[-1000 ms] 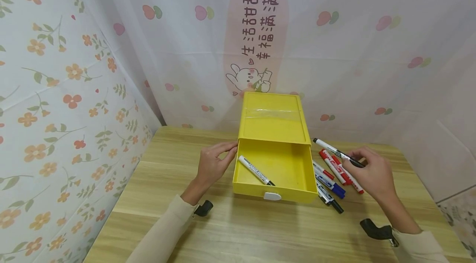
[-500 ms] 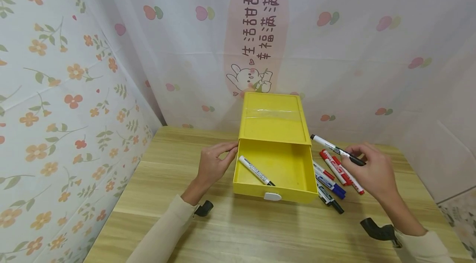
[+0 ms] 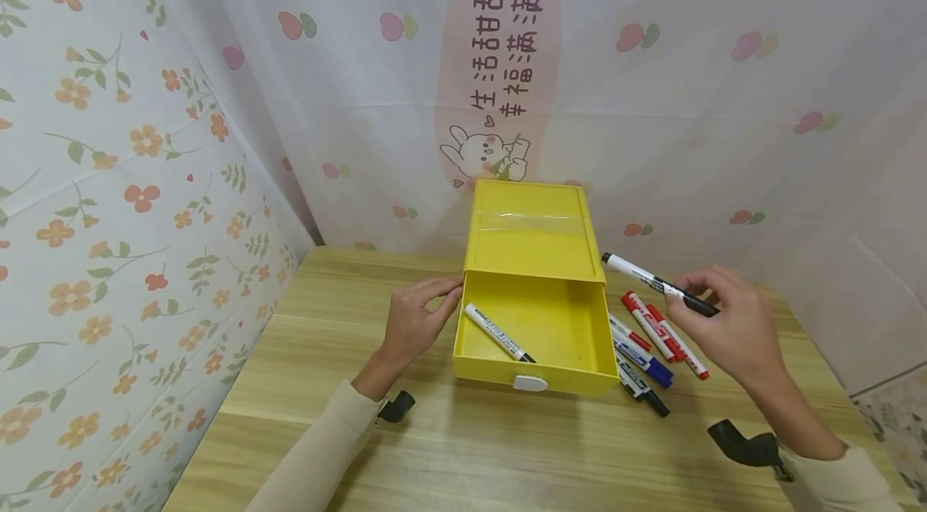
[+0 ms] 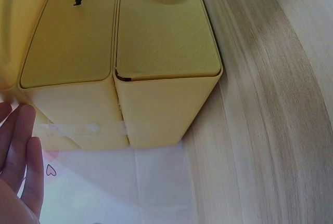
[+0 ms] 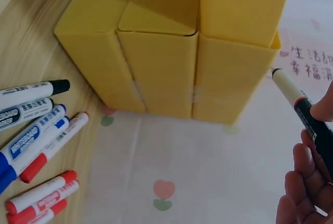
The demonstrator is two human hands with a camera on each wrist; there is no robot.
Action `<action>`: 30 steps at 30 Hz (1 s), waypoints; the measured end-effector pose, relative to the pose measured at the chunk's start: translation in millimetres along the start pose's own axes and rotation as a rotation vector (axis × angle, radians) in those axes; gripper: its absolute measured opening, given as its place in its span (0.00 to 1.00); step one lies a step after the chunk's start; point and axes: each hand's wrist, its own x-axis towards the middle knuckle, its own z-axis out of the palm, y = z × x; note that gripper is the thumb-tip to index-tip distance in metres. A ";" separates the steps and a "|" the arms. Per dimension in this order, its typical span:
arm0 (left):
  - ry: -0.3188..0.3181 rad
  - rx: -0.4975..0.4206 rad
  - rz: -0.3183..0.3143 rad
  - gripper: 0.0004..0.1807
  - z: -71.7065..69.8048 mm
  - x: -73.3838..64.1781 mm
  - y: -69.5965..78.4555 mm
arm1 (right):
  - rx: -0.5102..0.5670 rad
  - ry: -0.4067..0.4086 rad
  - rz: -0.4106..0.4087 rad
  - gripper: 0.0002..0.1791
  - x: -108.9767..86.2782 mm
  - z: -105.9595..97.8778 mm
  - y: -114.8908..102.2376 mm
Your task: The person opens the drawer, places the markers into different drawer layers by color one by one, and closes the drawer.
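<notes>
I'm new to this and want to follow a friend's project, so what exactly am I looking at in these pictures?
There is no machine doing the work: these are a person's two bare hands. The wide picture comes from a camera worn on the head, looking forward and down. The two smaller ones come from cameras on each wrist, which is why the scene looks turned sideways.

On the wooden table stands a stack of yellow drawers, with the top drawer pulled out. One white marker lies inside it. On the person's right, beside the stack, lie loose markers with black, blue and red parts.

The right hand holds a black-and-white marker. The left hand has its fingertips at the stack's left side.
</notes>
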 end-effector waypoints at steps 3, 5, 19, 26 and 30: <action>-0.001 0.000 -0.002 0.12 -0.1 0.0 -0.1 | -0.004 0.007 -0.031 0.06 2.7 -1.1 -5.9; 0.001 0.000 0.003 0.12 0.0 0.0 -0.2 | -0.003 0.012 -0.054 0.06 4.5 -1.7 -10.4; 0.007 -0.004 0.007 0.12 0.6 -0.9 -1.9 | -0.031 -0.039 -0.157 0.09 14.3 5.4 -42.2; 0.003 0.005 0.001 0.12 -0.1 -0.4 -1.1 | -0.055 -0.090 -0.216 0.09 19.2 9.9 -59.6; 0.002 0.008 0.000 0.12 -0.3 0.3 -0.8 | -0.048 -0.114 -0.262 0.08 22.5 13.3 -67.4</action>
